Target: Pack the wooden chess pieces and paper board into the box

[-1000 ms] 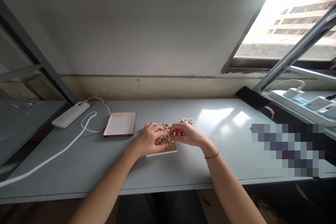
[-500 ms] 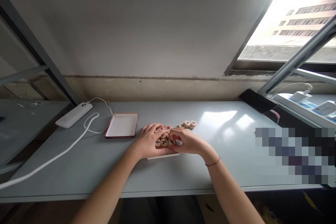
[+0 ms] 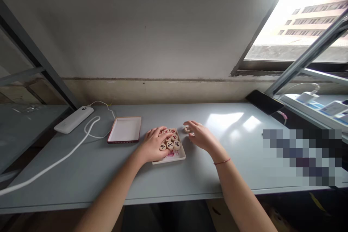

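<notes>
A shallow white box (image 3: 182, 153) with a patterned inside holds several round wooden Chinese chess pieces (image 3: 170, 144), marked in red and black characters. My left hand (image 3: 154, 145) lies over the box's left side, fingers spread across the pieces and thumb near the front row; its palm hides some of them. To the right of the box, my right hand (image 3: 202, 136) is open, thumb and fingers apart around loose pieces on the table. One loose chess piece (image 3: 187, 128) shows by the fingertips; others are mostly hidden behind the hand.
The red-edged box lid (image 3: 125, 130) lies with its white inside up, left of the box. A white power bank (image 3: 73, 120) and a white cable (image 3: 62, 162) are farther left. A dark phone (image 3: 264, 102) leans at the back right of the grey table (image 3: 152, 188).
My right hand has moved off the box, right and slightly away from me, opening over the loose pieces. The box's front right corner now shows. My left hand stays on the box.
</notes>
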The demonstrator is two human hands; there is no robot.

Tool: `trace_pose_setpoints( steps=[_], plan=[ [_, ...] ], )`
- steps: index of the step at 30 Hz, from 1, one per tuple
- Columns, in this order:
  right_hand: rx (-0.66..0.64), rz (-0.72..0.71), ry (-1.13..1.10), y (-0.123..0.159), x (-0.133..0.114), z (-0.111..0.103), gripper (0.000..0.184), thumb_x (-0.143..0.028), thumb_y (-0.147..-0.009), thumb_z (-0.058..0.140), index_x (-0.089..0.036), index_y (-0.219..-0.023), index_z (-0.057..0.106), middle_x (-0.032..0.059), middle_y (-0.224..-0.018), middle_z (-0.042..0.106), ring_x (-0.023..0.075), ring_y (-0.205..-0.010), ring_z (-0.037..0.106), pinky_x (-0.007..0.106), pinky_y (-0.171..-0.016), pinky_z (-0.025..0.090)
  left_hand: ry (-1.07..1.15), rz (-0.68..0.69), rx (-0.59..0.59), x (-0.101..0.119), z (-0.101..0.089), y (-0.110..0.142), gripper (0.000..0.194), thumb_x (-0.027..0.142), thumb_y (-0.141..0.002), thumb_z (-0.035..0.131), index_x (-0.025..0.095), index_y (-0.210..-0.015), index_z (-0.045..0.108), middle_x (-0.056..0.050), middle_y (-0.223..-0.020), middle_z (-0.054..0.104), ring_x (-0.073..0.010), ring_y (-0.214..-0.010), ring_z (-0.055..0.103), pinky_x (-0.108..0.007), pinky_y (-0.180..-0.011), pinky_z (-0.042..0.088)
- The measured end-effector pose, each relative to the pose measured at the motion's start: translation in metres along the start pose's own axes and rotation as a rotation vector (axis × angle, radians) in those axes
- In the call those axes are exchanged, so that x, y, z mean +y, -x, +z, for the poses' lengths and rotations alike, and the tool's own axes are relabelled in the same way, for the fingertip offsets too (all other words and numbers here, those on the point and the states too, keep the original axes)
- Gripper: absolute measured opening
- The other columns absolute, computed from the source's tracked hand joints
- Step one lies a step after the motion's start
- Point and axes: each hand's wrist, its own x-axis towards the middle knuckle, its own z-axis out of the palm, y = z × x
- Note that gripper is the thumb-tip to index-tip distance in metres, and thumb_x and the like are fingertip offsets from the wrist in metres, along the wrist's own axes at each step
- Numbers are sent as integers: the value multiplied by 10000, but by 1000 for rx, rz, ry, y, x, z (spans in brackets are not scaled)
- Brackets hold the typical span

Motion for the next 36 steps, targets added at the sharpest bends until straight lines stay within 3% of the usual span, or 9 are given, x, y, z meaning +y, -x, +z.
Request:
trace_pose_setpoints(
  steps=[6,11,13,16,19,23,33,36],
  plan=[
    [9,-18,19,-4,2,5,333,-60,-796,459,-223,-1033,626,60,-1084,646,175,-845,614,233,-663,433,24,-36,-39,-2,-3,-8,525,362,-756,610,332,-1270,510,-33,-1386,403,-297,-1254,393,-468,-1075,330],
    [165,-85,-162,-1,-6,-1,149,-229,-839,522,-216,-938,632,43,-950,653,103,-581,548,225,-572,428,50,-31,-20,-9,-13,-11,581,429,-739,640,339,-1294,493,-42,-1387,406,-315,-1291,344,-496,-1082,305],
    [232,-182,-289,3,-16,-2,131,-293,-838,548,-207,-902,623,20,-836,647,76,-495,474,216,-535,411,88,-16,32,-13,-19,-9,527,456,-794,576,324,-1297,492,-48,-1381,416,-301,-1306,333,-482,-1083,310],
    [203,-393,-414,9,-35,2,121,-301,-825,572,-199,-866,622,9,-750,628,72,-486,448,208,-503,392,136,-17,123,-17,-28,-4,432,396,-860,480,265,-1270,521,-67,-1339,459,-262,-1284,378,-430,-1074,338],
    [162,-581,-369,14,-51,12,76,-243,-794,587,-204,-841,632,21,-761,629,106,-591,509,230,-565,414,142,-27,135,-19,-30,-1,401,356,-848,492,237,-1225,558,-71,-1300,495,-248,-1242,428,-398,-1060,363],
    [166,-708,-229,16,-60,21,78,-182,-780,568,-215,-794,638,12,-694,615,137,-661,537,273,-660,421,132,-5,118,-19,-25,0,366,337,-838,514,251,-1185,592,-54,-1266,527,-231,-1201,469,-370,-1044,385],
    [149,-725,-233,18,-64,23,75,-203,-796,569,-209,-816,641,33,-787,642,143,-719,575,262,-681,450,124,22,133,-19,-23,0,345,329,-844,516,247,-1166,609,-54,-1236,547,-232,-1210,449,-387,-1041,386],
    [186,-639,-329,14,-53,15,81,-207,-809,550,-196,-776,623,45,-818,634,124,-687,557,234,-628,447,120,31,120,-16,-27,1,313,311,-833,529,248,-1122,629,-59,-1227,551,-234,-1209,448,-394,-1040,385]
  ],
)
